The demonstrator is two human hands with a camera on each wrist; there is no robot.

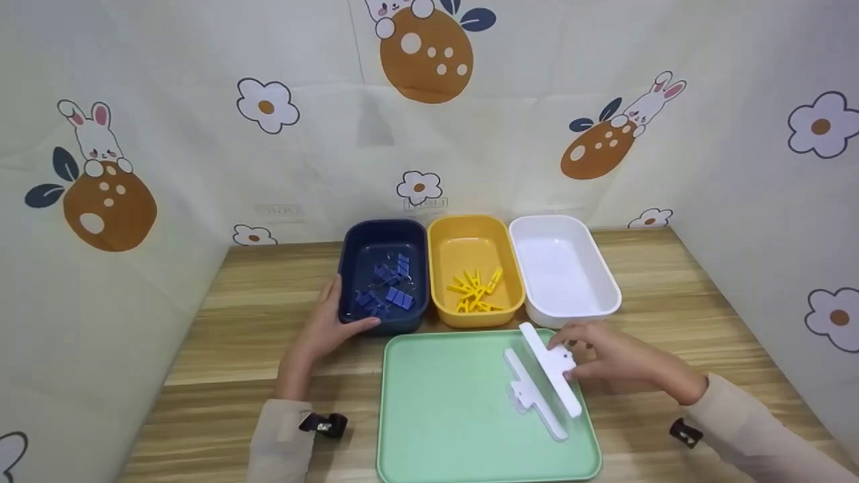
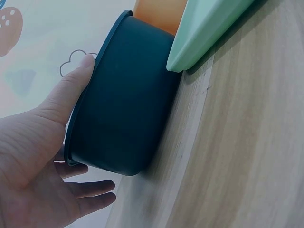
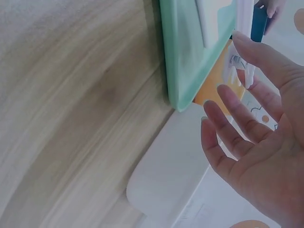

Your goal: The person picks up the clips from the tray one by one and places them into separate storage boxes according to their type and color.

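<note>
My right hand (image 1: 607, 352) pinches a long white bar clip (image 1: 553, 372) between thumb and fingers, above the right part of the light green tray (image 1: 429, 402). A second white bar clip (image 1: 537, 396) lies on the tray just left of it. My left hand (image 1: 329, 322) touches the front left corner of a navy bin (image 1: 349, 268), its thumb along the rim and its fingers spread loosely beside the wall, as the left wrist view shows. Several blue binder clips (image 1: 400, 298) lie in that bin. In the right wrist view the pinched clip is partly hidden by the fingers.
A yellow bin (image 1: 470, 251) with several yellow clothespins (image 1: 473, 292) stands right of the navy bin. Beside it is a white bin (image 1: 564, 268) with nothing in it. All stand on a wooden table (image 1: 268, 282), behind the tray, before a patterned curtain (image 1: 322, 161).
</note>
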